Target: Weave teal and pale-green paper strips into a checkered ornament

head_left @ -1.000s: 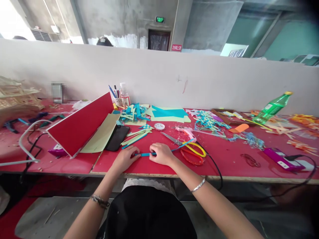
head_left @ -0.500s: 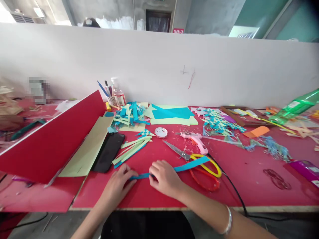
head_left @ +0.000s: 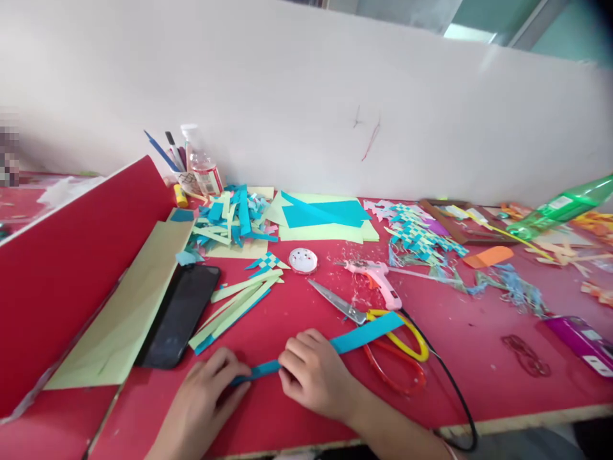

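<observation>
A blue paper strip (head_left: pixel 368 332) stretches between my hands just above the red table (head_left: pixel 268 421). My left hand (head_left: pixel 211 390) pinches its left end between thumb and fingers. Further along, my right hand (head_left: pixel 311 374) grips the middle, and the wide free end sticks out to the right over the handles of the scissors (head_left: pixel 352 311). Beyond my left hand lie several pale green and blue paper strips (head_left: pixel 239 306), beside a small checkered woven piece (head_left: pixel 268 260).
A pink glue gun (head_left: pixel 376 275) with a black cable lies behind the scissors. At left are a black phone (head_left: pixel 184 316) and a red upright board (head_left: pixel 81 275). Paper scraps (head_left: pixel 234 214), blue sheets (head_left: pixel 325 214), woven pieces (head_left: pixel 416 233) and a green bottle (head_left: pixel 560 207) line the back.
My view has tilted down and come closer to the table. Both hands still hold the blue strip in much the same way, with little visible shift along it.
</observation>
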Motion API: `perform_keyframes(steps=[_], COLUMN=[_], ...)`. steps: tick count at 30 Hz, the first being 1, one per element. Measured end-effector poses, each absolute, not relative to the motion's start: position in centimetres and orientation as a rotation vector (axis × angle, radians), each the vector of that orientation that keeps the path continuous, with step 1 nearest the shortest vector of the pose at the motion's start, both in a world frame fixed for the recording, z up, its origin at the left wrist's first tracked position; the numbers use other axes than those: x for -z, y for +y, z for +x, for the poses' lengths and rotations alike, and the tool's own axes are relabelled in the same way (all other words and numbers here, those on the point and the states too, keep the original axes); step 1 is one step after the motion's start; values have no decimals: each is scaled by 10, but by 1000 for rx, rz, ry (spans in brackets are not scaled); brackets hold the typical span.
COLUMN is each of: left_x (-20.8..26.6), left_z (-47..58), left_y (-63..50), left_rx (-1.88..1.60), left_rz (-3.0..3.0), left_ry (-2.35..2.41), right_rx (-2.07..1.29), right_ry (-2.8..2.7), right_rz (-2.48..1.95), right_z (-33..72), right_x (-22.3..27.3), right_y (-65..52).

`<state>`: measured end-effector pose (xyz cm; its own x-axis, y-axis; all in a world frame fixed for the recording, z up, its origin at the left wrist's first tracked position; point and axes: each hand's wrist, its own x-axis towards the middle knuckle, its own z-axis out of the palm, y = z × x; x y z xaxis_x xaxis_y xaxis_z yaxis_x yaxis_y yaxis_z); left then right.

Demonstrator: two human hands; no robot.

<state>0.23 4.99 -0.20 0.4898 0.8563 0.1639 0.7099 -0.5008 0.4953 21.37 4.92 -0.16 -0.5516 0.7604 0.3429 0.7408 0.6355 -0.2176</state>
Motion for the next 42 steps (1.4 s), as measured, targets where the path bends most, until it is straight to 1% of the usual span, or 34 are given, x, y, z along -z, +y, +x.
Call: perform_keyframes(steps=[6, 10, 12, 15, 19, 23, 28, 35, 42], left_x=[-5, -16, -20, -20, -14, -10, -9, -9, -6], left_z=[3, 8, 19, 41, 56, 50, 45, 46, 47], left_y=[50, 48, 49, 52, 56, 59, 61, 60, 60], left_rx=[-497, -451, -402, -323, -390, -439, -421, -436, -406], left_rz=[2384, 2582, 2671, 2683, 2517, 2424, 2476, 2507, 2555], left_ry=[1371, 1540, 1504, 1275, 1273, 1263, 1339, 1299, 1355], right_rx=[-199, -207, -219, -206, -201, -219, -177, -296, -332], right_ry=[-2389, -2303, -2280, -2280, -2249, -2217, -2210, -2222, -2326], right_rz=[-1180, -1257, -1302, -1356, -1408, -1432, -1476, -1562, -1580], right_z=[232, 237, 233, 224, 220, 230, 236, 236, 238], right_x=[3, 1, 0, -1, 0, 1, 1, -4, -10], right_y=[41, 34, 32, 31, 30, 29, 30, 33, 39])
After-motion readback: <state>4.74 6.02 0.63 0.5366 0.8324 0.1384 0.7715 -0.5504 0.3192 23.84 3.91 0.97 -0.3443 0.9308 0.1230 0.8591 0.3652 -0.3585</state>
